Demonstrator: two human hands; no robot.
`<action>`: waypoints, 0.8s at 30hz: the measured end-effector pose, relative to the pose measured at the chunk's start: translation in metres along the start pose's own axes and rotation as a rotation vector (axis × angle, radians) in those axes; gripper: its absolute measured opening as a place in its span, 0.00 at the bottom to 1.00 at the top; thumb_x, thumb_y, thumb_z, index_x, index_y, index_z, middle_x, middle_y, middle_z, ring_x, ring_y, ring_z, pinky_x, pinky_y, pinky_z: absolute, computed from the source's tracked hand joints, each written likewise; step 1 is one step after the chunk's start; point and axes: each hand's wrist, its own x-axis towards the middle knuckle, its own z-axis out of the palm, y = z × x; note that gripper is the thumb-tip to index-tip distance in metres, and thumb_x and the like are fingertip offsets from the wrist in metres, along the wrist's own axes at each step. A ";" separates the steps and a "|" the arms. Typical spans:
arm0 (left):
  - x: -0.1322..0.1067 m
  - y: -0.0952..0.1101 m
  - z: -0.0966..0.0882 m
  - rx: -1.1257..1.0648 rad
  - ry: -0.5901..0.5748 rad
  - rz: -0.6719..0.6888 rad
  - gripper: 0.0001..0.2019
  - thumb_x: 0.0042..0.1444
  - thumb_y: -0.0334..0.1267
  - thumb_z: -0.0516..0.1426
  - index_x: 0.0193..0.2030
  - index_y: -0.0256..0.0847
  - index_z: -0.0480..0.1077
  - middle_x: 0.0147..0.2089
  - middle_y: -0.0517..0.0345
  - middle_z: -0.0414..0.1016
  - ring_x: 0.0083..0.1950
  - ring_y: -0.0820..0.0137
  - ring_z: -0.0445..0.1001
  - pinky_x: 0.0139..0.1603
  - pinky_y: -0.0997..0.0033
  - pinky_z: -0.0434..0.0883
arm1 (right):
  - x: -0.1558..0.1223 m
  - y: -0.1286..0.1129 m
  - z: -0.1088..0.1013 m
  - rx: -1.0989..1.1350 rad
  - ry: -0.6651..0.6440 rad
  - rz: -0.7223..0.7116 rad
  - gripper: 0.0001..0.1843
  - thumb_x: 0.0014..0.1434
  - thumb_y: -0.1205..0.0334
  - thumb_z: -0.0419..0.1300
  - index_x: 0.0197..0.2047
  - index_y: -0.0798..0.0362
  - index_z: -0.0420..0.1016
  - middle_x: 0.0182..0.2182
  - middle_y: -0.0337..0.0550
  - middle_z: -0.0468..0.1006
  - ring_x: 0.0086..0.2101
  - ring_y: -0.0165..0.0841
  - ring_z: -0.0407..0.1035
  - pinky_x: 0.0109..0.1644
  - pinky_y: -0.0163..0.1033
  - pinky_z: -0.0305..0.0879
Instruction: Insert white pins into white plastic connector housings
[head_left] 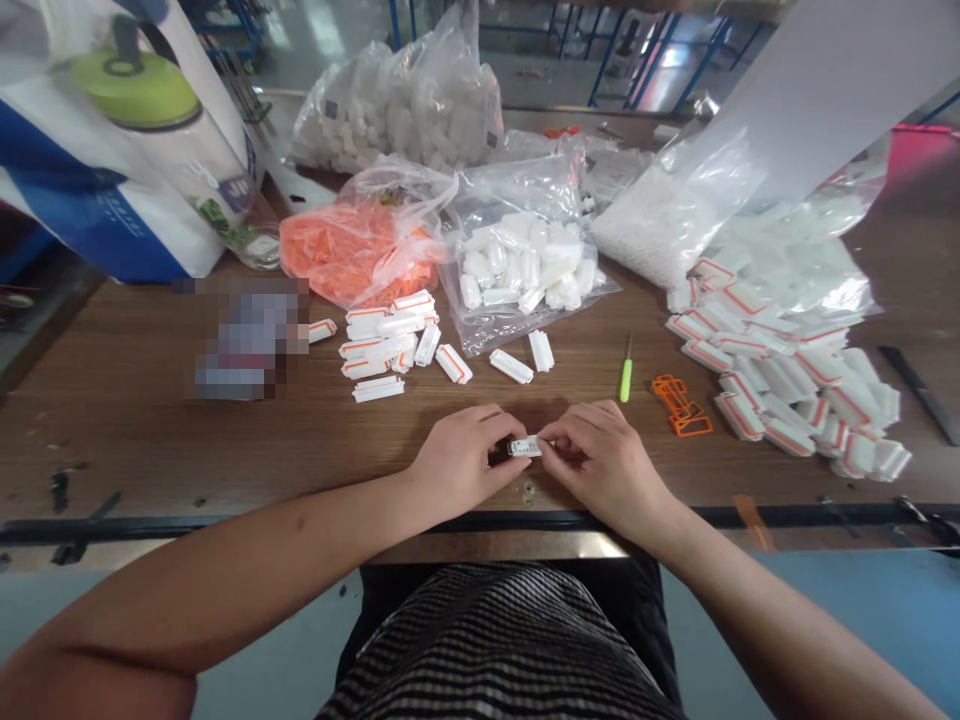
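Note:
A small white plastic piece with dark marks along its face is held between both hands near the table's front edge. My left hand pinches its left end between thumb and fingers. At the other end, the fingertips of my right hand close on it. Just beyond the hands lie two loose white plastic parts, one slanted and one more upright. Right of my right hand are a screwdriver with a yellow-green handle and some orange plastic frames.
White parts with orange strips form a small pile at left and a big heap at right. Behind stand bags of orange pieces, white parts and white granules. A lidded bottle is far left; a black strip lies far right.

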 end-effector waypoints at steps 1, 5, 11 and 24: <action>0.000 0.000 0.000 -0.001 -0.002 -0.003 0.04 0.57 0.36 0.62 0.38 0.40 0.73 0.32 0.61 0.71 0.32 0.71 0.70 0.36 0.69 0.67 | 0.000 -0.001 0.000 -0.013 0.002 -0.010 0.08 0.60 0.69 0.60 0.29 0.55 0.75 0.22 0.36 0.71 0.26 0.30 0.65 0.38 0.41 0.57; 0.000 0.001 0.000 -0.008 -0.014 -0.026 0.05 0.56 0.35 0.63 0.39 0.40 0.74 0.32 0.61 0.72 0.32 0.71 0.70 0.36 0.69 0.66 | 0.001 -0.001 -0.005 -0.038 -0.043 -0.069 0.09 0.62 0.69 0.59 0.29 0.55 0.75 0.23 0.37 0.72 0.27 0.31 0.66 0.38 0.41 0.56; -0.001 0.000 0.001 -0.008 -0.003 -0.006 0.05 0.56 0.34 0.63 0.38 0.40 0.73 0.31 0.62 0.71 0.33 0.71 0.70 0.37 0.69 0.67 | 0.000 0.000 -0.004 0.040 -0.029 -0.004 0.08 0.61 0.68 0.60 0.29 0.54 0.75 0.23 0.35 0.72 0.26 0.29 0.66 0.38 0.40 0.57; -0.001 0.000 0.001 -0.016 -0.010 -0.021 0.04 0.56 0.36 0.62 0.38 0.41 0.74 0.32 0.62 0.72 0.33 0.71 0.70 0.37 0.69 0.68 | 0.000 -0.004 -0.006 -0.076 -0.084 -0.059 0.11 0.63 0.68 0.55 0.30 0.53 0.75 0.24 0.39 0.75 0.27 0.31 0.67 0.38 0.41 0.58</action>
